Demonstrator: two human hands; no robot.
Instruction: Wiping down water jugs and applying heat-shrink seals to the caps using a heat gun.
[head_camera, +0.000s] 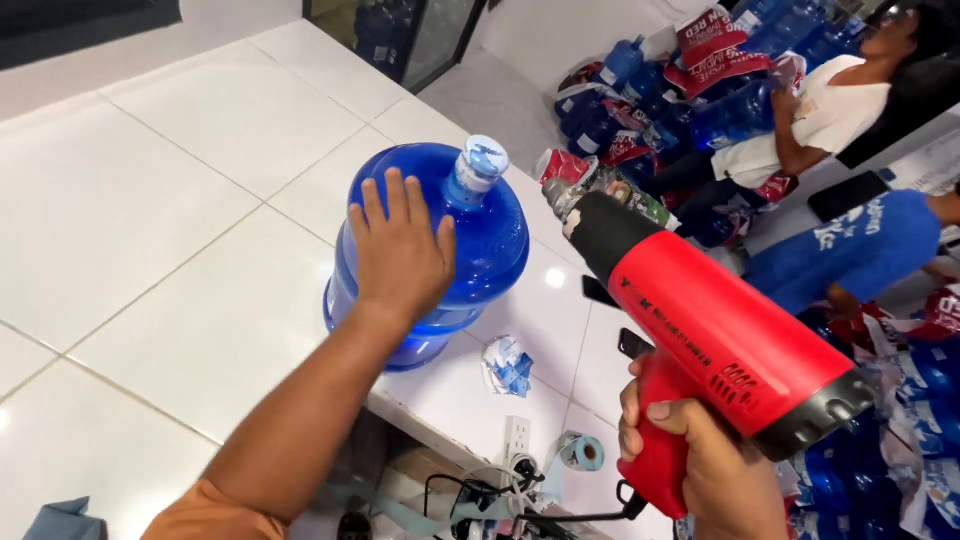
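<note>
Near the counter's front edge, a blue water jug (440, 250) stands upright under the left hand (400, 250).
The left hand lies flat and spread on the jug's shoulder, gripping nothing; the right hand (700, 460) is wrapped tight on a red heat gun (710, 330), nozzle aimed near the capped neck. White counter (150, 200) stretches bare to the left; a torn label scrap (508, 365) lies beside the jug's base.

Left hand (400, 250) flat, fingers spread; right hand (690, 455) in closed grip.
</note>
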